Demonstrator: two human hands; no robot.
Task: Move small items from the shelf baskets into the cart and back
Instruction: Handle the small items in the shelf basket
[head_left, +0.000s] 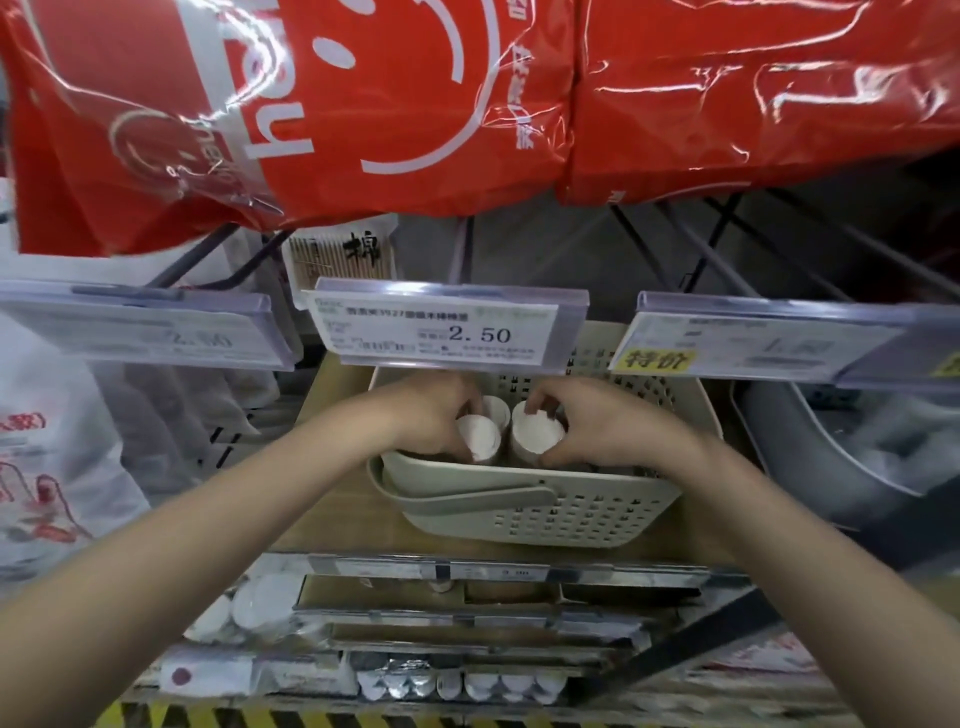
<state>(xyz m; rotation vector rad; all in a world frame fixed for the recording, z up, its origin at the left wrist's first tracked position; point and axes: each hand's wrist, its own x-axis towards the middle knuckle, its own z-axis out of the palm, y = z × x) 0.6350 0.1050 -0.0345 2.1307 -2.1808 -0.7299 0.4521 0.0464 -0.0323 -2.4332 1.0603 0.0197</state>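
Tubs sit in the basket (571, 514) on the shelf. Left hand (431, 415) curls its grip round two white-lidded tubs (480, 436) at the basket's middle. Right hand (592, 421) pinches another tub (537, 434) just beside them. Above the basket hangs a price tag (441, 332) reading 2.50, and red bags (363, 104) higher.

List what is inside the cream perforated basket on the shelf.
Inside the cream basket, small round white-lidded containers: the left hand grips one, the right hand another, with a third behind. The hands and front wall hide the basket floor.
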